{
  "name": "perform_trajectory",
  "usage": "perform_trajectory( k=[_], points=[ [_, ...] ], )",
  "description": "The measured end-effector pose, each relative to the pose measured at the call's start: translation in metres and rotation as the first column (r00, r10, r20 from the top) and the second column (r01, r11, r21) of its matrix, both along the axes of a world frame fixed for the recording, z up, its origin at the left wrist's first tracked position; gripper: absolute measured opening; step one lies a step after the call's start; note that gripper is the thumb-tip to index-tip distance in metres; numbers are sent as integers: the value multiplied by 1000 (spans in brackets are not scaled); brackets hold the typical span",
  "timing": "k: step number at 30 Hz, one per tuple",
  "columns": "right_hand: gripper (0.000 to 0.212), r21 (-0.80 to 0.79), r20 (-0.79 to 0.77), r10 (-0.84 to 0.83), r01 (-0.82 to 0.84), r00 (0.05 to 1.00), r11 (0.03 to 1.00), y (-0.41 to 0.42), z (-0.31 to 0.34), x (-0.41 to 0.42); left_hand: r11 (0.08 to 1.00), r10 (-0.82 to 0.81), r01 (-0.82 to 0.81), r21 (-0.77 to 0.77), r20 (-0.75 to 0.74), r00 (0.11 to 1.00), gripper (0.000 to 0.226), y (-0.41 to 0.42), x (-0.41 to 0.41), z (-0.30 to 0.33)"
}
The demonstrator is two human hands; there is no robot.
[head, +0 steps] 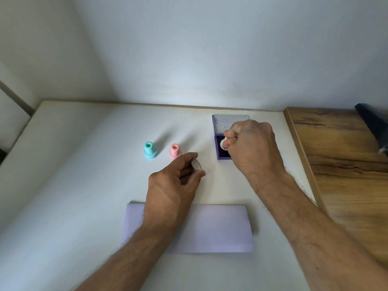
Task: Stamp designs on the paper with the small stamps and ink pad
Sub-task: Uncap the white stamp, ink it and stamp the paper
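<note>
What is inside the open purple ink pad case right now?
The ink pad case shows a dark ink surface, with a small white stamp held down onto it by the right hand. That hand covers the case's right side.

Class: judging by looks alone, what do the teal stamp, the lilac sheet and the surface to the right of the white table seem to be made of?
Teal stamp: probably plastic, smooth moulded shape, even pastel colour.
Lilac sheet: paper, thin, flat and matt.
Right-hand surface: wood or wood-look board, brown grain streaks, layered edge.

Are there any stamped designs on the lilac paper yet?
No, the lilac paper near the table's front edge shows a plain surface with no ink marks where it is visible.
</note>
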State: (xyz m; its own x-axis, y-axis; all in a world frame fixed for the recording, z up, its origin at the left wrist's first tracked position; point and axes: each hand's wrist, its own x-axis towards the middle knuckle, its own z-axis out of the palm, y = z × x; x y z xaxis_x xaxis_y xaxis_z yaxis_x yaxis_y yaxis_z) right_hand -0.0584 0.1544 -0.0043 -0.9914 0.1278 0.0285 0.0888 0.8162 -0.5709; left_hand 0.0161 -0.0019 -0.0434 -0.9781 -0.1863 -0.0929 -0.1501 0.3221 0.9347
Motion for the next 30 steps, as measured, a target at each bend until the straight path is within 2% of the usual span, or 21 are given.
perform_trajectory(
  k=[8, 22, 26, 30],
  points=[
    [15, 44, -30, 16, -15, 999, 999, 1, -5, -5, 999, -3, 2, -49, -23, 1000, 32, 0, 0, -2],
    [11, 20, -26, 38, -38, 999, 999, 3, -11, -8, 1000, 0, 0, -21, -21, 1000, 31, 0, 1, 0],
    [18, 44, -38, 58, -56, 998, 997, 0, -12, -6, 999, -6, 6, -33, -25, 1000, 31, 1, 1, 0],
    [13, 73, -41, 45, -42, 998, 996, -1, -9, -1, 999, -4, 3, -36, -32, 999, 31, 0, 1, 1]
  ],
)
